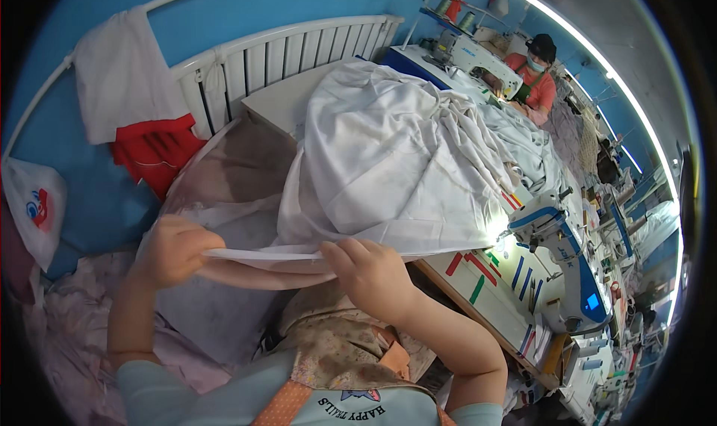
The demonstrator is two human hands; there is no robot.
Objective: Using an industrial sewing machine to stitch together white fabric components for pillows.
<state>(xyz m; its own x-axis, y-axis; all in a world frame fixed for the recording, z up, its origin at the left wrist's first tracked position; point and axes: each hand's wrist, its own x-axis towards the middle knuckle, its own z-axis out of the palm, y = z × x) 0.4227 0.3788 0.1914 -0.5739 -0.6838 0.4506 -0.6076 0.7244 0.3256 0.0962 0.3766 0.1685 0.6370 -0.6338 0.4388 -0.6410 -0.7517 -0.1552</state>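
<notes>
Both hands grip the edge of white fabric

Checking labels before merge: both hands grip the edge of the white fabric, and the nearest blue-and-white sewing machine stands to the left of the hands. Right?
One side is wrong: the head view shows the nearest blue-and-white sewing machine to the right of the hands. The left hand and right hand do grip the edge of the white fabric.

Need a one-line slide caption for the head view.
Left hand and right hand hold white fabric by its edge, which runs toward a blue-and-white sewing machine.
</notes>
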